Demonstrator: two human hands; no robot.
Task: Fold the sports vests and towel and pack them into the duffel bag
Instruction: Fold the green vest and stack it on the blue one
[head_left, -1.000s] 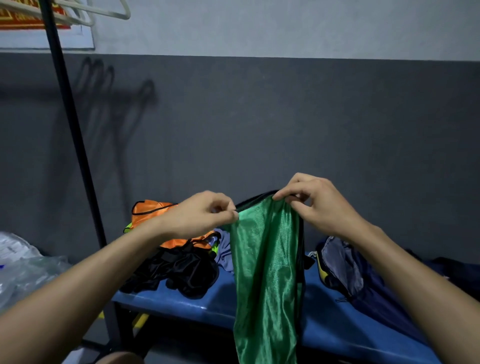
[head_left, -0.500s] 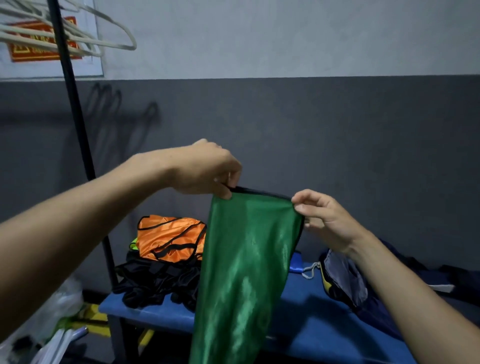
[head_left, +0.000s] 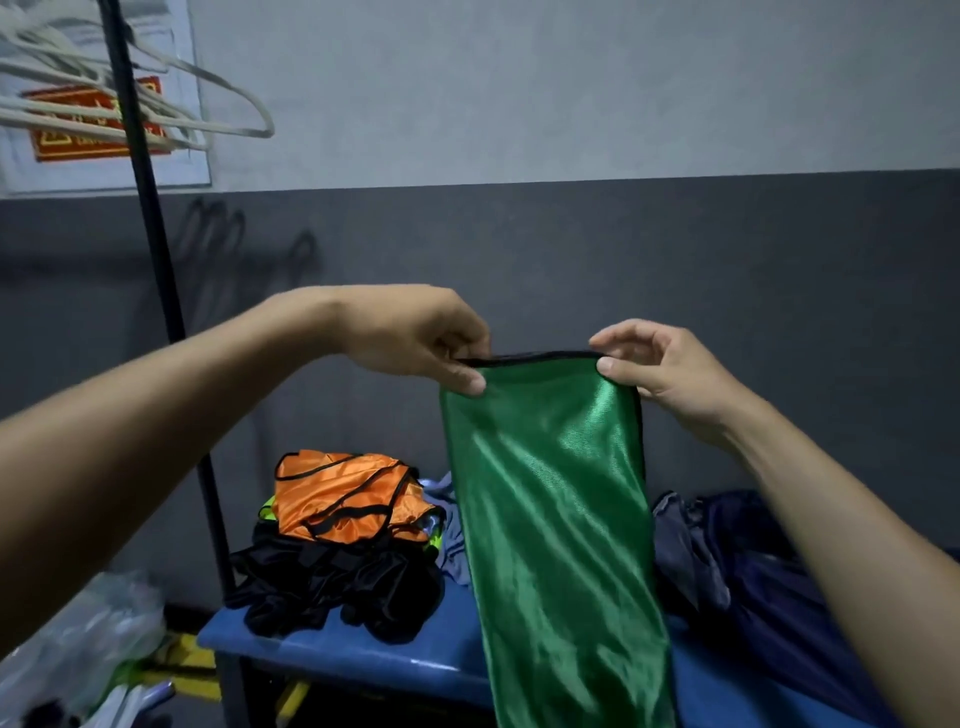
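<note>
A shiny green sports vest (head_left: 556, 525) with black trim hangs in front of me, folded into a long narrow strip. My left hand (head_left: 421, 340) pinches its top left corner and my right hand (head_left: 657, 366) pinches its top right corner, so the top edge is stretched flat between them. Behind it, on the blue bench (head_left: 363, 657), lies an orange vest (head_left: 343, 493) on top of black vests (head_left: 337, 587), with a yellow-green one peeking out. The dark blue duffel bag (head_left: 737, 571) lies open on the bench to the right.
A black pole (head_left: 156, 291) of a clothes rack stands at the left, with white hangers (head_left: 130, 88) at the top. Clear plastic bags (head_left: 78, 644) lie on the floor at the lower left. A grey wall runs close behind the bench.
My hands have moved apart and levelled out, stretching the vest's top edge wider. The left hand came down a little and the right hand rose.
</note>
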